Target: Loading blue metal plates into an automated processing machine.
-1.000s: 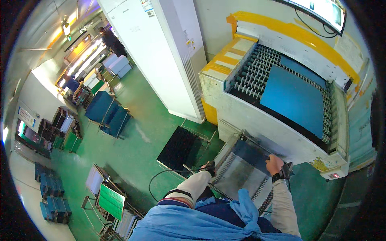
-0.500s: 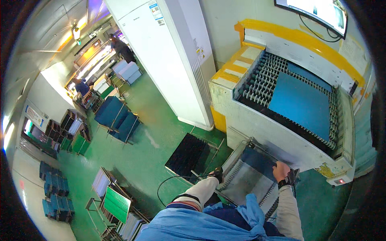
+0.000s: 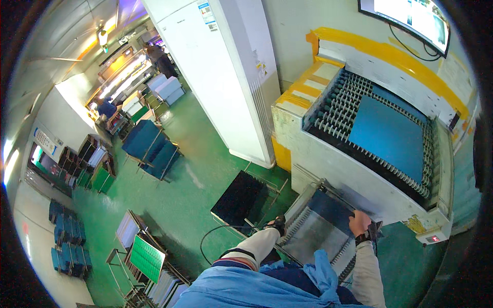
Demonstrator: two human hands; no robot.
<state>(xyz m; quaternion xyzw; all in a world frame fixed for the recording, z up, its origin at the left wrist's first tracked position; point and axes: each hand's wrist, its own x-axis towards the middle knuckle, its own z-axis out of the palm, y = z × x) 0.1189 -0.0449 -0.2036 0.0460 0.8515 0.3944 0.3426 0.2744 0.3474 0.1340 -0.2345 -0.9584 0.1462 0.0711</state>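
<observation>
In front of me stands a slotted rack [image 3: 314, 237] with comb-like teeth along both sides and a dark blue panel [image 3: 331, 209] at its far end. My left hand [image 3: 277, 224], with a black strap around it, is closed at the rack's left frame; its fingers are partly hidden. At the opposite side my right hand [image 3: 360, 224] curls closed over the rack's edge beside the panel, a black band on its wrist. Just beyond the rack is a roller conveyor machine [image 3: 328, 120] carrying a flat blue panel [image 3: 386, 136].
A black rack [image 3: 240, 200] stands on the floor left of my left hand. A tall white cabinet [image 3: 210, 72] rises behind it. Farther left are carts of blue panels [image 3: 149, 146] and a rack with a green panel [image 3: 147, 258]. A screen [image 3: 411, 18] hangs upper right.
The view has shifted slightly, so the machine and cabinet appear a little farther right. Both hands keep their places at the rack.
</observation>
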